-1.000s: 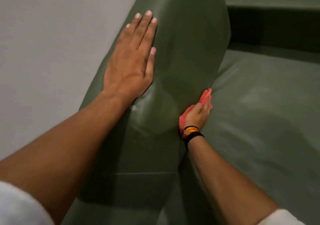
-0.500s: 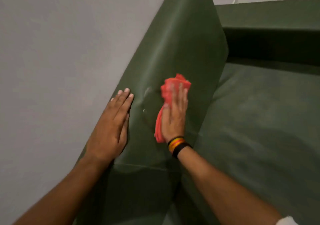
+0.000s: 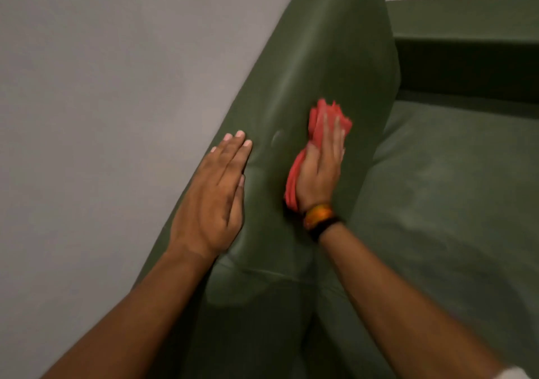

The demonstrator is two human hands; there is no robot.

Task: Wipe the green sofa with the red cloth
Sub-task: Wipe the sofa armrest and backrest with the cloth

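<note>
The green sofa (image 3: 326, 45) fills the middle and right of the head view, its back cushion slanting up along the wall. My right hand (image 3: 319, 171) lies flat on that cushion and presses the bunched red cloth (image 3: 328, 116) against it; the cloth sticks out past my fingertips and along my thumb side. Orange and black bands circle my right wrist. My left hand (image 3: 215, 197) rests flat on the cushion's upper left edge, fingers together, holding nothing.
A plain grey wall (image 3: 116, 116) runs along the left, right behind the sofa back. The green seat cushion (image 3: 452, 203) spreads to the right, and the sofa's far arm (image 3: 466, 34) crosses the top right.
My right hand has come up from the crease beside the seat onto the back cushion with the cloth. My left hand has slid down toward me along the cushion's edge.
</note>
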